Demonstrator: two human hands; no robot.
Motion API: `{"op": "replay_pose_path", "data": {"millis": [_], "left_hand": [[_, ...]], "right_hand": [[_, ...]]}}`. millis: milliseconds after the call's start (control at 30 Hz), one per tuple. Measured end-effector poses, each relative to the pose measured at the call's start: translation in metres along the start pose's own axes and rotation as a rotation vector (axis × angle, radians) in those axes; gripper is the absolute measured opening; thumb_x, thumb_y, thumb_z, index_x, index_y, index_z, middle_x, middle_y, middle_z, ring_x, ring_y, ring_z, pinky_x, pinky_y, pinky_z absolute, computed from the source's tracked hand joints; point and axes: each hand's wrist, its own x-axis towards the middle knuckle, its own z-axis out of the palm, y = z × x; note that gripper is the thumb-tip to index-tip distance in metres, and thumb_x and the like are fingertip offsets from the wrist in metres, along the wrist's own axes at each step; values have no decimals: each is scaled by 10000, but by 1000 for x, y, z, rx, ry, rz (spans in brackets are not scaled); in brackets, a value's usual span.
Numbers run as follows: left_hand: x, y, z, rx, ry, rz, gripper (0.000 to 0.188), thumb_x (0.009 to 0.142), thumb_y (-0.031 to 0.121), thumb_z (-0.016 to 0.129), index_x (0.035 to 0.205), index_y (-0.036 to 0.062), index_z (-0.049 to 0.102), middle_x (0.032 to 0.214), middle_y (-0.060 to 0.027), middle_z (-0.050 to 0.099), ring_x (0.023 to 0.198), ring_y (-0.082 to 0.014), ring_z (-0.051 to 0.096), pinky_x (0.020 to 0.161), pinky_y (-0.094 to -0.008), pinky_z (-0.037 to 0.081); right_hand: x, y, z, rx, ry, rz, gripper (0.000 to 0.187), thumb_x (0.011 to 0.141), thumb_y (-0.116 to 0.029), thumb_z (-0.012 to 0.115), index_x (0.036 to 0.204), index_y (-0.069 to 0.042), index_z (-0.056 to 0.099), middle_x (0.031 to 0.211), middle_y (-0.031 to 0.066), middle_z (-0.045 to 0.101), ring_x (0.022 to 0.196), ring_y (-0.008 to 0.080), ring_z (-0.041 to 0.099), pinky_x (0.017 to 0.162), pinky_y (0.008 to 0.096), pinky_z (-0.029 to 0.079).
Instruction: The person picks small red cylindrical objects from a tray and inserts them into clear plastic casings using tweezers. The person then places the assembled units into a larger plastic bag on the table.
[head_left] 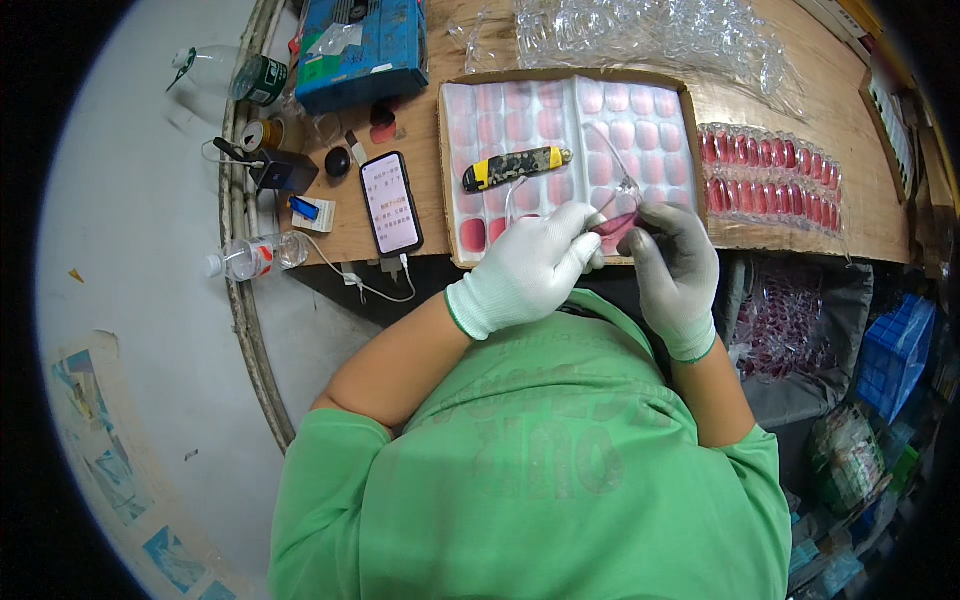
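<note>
both hands gloved, working over the near edge of a shallow cardboard box (446, 180). the left hand (540, 258), in a white glove with a green cuff, has thumb and fingers drawn narrow on one side of a pair of clear glasses (617, 226). the right hand (680, 262), glove greyer at the fingers, pinches the other side between thumb and forefinger — remaining fingers curled. the glasses are held just above the box, a dark pink lens showing between the hands; the fingers hide part of the frame.

in the box: pale trays of pink lenses (645, 135) set in rows. a utility knife (516, 169), yellow, black and camouflage, lies across the left tray.

box rests on a wooden table (838, 112). to its left, a lit phone (392, 205) with a cable at its lower end; beyond that, a blue case (362, 52). far side — a heap of clear plastic pieces (640, 45). to the right, two rows of red-lensed eyewear (768, 178).
</note>
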Motion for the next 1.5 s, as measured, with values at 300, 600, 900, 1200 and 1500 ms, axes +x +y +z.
{"op": "replay_pose_path", "data": {"millis": [300,600,900,1200,1500], "left_hand": [[-8,17,-18,5,-140,-90,195,1007,99,527,1140,-16,611,840,-97,710,777,-174,686,727,-312,537],[-14,10,-16,34,-33,-101,197,1039,146,514,1093,-23,600,779,-91,695,740,-174,686,707,-307,531],[-14,5,-10,300,14,20,196,1025,100,534,1165,-21,599,776,-110,694,703,-241,713,681,-333,559],[-13,16,-24,-101,-153,-135,206,1028,117,508,1124,-37,605,758,-77,678,720,-174,665,703,-307,510],[-12,17,-12,77,-30,-159,175,1027,111,531,1097,-21,621,713,-73,653,660,-150,638,646,-298,504]], "right_hand": [[14,5,-20,203,-374,362,210,995,-155,638,1016,51,680,863,54,698,796,101,630,747,273,531],[15,-1,-10,192,-404,342,247,1003,-179,622,1041,55,691,866,36,674,818,86,607,759,275,513],[10,15,-9,113,-296,381,206,992,-169,637,942,27,677,786,24,654,739,68,565,672,265,485],[18,3,-22,241,-480,406,224,979,-178,658,981,45,681,821,25,659,774,72,578,709,264,492],[14,-8,-12,-89,-407,339,202,978,-153,636,945,37,697,727,38,618,676,83,523,624,279,454]]}}
